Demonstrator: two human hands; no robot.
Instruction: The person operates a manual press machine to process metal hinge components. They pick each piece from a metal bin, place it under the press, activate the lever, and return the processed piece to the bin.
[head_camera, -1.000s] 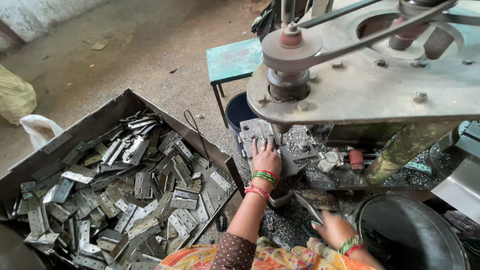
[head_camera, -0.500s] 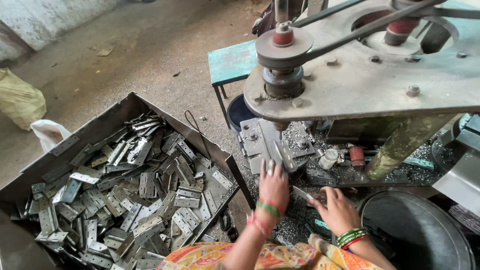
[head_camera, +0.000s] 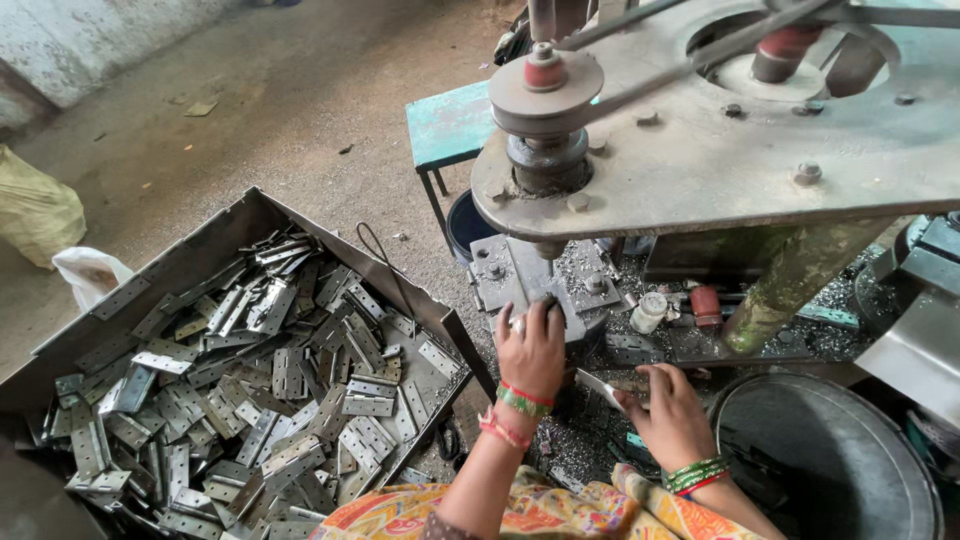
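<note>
Your left hand (head_camera: 530, 345) has gone back up to the press bed (head_camera: 520, 275), fingers curled on a small metal piece under the punch, after dipping toward you a moment ago; a fresh piece looks seated, though your knuckles hide it. Your right hand (head_camera: 672, 408), at four o'clock from it, pinches a flat hinge plate (head_camera: 600, 385). The tray of hinges (head_camera: 250, 390) sits at nine o'clock.

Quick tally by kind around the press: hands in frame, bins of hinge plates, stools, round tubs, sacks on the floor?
Hands: 2, left hand on the press bed, right hand holding a flat metal plate
Metal tray of loose hinge plates: 1
Teal stool: 1
Round metal tub: 1
Sacks: 2, yellow sack, white bag
Total: 7
</note>
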